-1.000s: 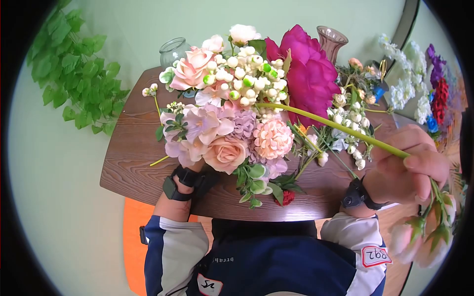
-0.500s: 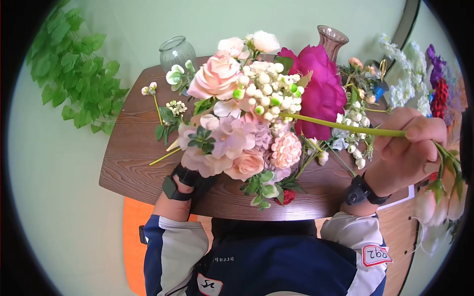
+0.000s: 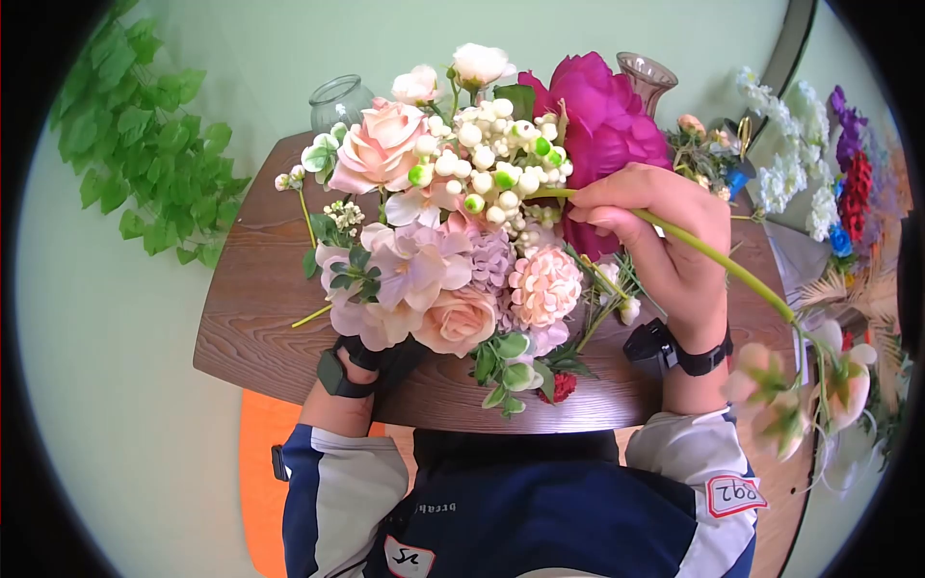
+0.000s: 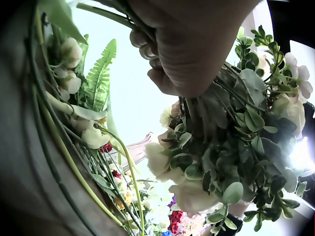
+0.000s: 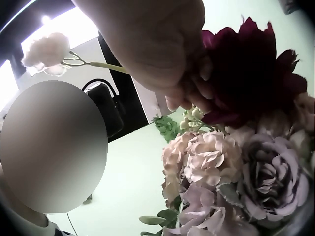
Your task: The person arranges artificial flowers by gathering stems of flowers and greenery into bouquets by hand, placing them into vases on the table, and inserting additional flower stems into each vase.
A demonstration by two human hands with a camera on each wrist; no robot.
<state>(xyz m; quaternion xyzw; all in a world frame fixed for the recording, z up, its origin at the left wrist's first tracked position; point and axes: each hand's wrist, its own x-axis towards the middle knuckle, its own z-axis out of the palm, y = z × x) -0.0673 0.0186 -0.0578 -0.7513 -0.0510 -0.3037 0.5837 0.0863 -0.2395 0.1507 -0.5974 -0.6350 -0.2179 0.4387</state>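
One long green stem (image 3: 718, 258), pinched in your right hand (image 3: 647, 223), moved from the frame's right into the bouquet (image 3: 462, 207) at centre, gripped by your left hand (image 4: 189, 46).

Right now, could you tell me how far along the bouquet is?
Mostly built: the left hand grips a full bouquet of roses, berries and a magenta bloom above the table. In hand: the right hand pinches a green stem, its tip among the berries and its pale blooms outward. Left: seating that stem; loose flowers lie unused.
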